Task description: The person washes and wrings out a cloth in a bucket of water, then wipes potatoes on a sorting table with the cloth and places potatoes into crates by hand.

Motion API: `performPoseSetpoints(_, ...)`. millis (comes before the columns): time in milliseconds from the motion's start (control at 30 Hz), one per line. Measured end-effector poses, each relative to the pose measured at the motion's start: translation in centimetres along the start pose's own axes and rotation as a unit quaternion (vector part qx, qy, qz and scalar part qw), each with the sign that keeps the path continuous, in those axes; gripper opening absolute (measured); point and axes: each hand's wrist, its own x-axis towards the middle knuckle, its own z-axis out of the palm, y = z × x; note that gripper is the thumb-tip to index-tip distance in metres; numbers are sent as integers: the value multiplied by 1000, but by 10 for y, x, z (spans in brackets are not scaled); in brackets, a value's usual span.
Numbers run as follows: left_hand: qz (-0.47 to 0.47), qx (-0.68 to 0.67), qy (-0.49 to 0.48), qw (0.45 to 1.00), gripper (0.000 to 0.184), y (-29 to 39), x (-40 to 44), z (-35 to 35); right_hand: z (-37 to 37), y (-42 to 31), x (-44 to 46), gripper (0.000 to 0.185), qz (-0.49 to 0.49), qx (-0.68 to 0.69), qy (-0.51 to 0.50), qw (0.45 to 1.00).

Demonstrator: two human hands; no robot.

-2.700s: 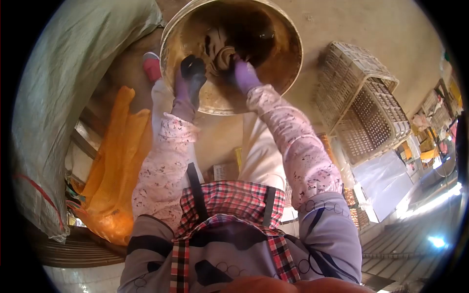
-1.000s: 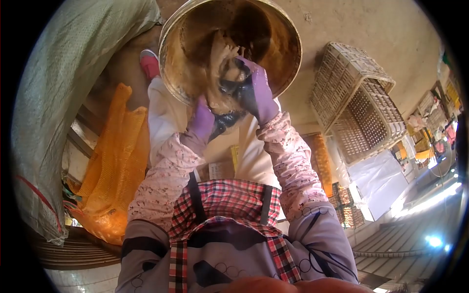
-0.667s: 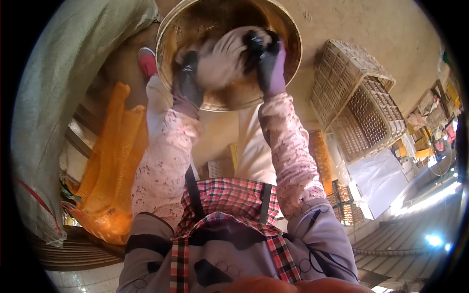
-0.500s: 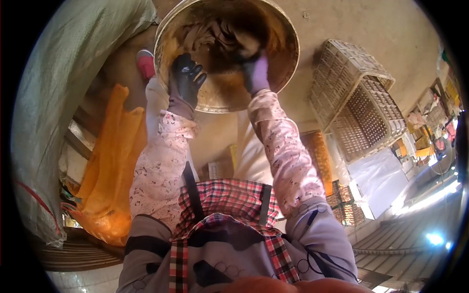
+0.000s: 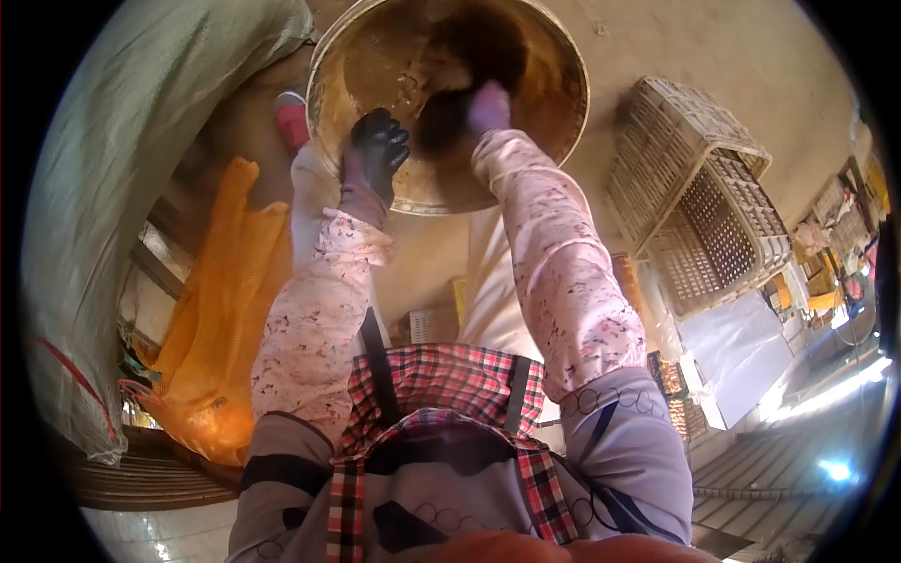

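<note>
A large round tub (image 5: 584,94) with a pale rim and brown-stained inner wall stands before me, with murky brown liquid (image 5: 394,84) in its bottom. My left hand (image 5: 380,143), in a dark wet glove, is just inside the near left rim. Its fingers are half curled and slightly apart, with nothing visible in them. My right hand (image 5: 467,114), in a dark glove with a purple back, reaches down into the middle of the tub. Motion blur and shadow hide its fingers, so whatever it touches there cannot be made out.
Right of the tub, pale plastic crates (image 5: 699,192) lie with an open side toward me. An orange mesh sack (image 5: 221,319) is at my left, beside a big grey-green woven sheet (image 5: 122,178). A pink shoe (image 5: 292,122) shows beyond the left rim. A white board (image 5: 737,352) stands at the right.
My right hand has moved a little and sunk deeper into the tub. The brownish folded material seen earlier near the tub's far side no longer shows. The left hand stays by the rim.
</note>
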Motion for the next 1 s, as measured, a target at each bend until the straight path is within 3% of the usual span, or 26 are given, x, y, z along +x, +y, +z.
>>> performPoseSetpoints(67,-37,-8,17,999,52,9,-4,8,4,2,10,44,8,107,51,993)
performPoseSetpoints(167,-133,-40,64,988,67,30,-20,33,-6,-6,-39,50,-183,292,102,933)
performPoseSetpoints(200,-147,-72,20,986,67,29,-14,32,-15,-8,-70,53,-255,327,84,906)
performPoseSetpoints(267,-170,-139,-62,974,68,27,-3,22,-37,-21,-140,55,-262,486,-95,829)
performPoseSetpoints(333,-66,-118,-92,987,61,31,-6,32,-76,-32,-181,51,-411,287,-95,860)
performPoseSetpoints(400,0,-78,-136,988,60,29,-14,29,-89,-29,-192,54,-404,377,-269,789)
performPoseSetpoints(467,45,-35,-178,982,58,22,-23,23,-96,-17,-202,60,-284,490,-276,776)
performPoseSetpoints(500,67,-5,-195,978,58,18,-28,19,-98,-11,-208,62,-147,586,-248,757)
performPoseSetpoints(600,154,119,-244,950,56,2,-53,3,-123,-30,-198,57,-168,526,-99,828)
performPoseSetpoints(667,235,237,-260,906,55,-7,-65,-6,-108,-14,-168,53,-155,530,-54,832)
performPoseSetpoints(733,261,366,-240,861,57,-10,-72,-11,-66,17,-150,45,-229,475,-6,849)
performPoseSetpoints(767,147,179,-318,920,55,-26,-62,-22,-55,16,-145,48,-180,613,-84,764)
performPoseSetpoints(800,22,-20,-375,926,54,-62,-48,-45,-48,18,-140,52,-182,627,-120,748)
performPoseSetpoints(833,-104,-219,-410,879,52,-98,-34,-69,-41,20,-135,57,-183,640,-155,730)
performPoseSetpoints(933,-202,-309,-344,863,46,-28,-78,-9,-65,-14,-145,63,-174,647,-272,691)
performPoseSetpoints(1000,-280,-123,-71,949,46,-10,-91,18,-74,-21,-138,57,-175,584,-284,740)
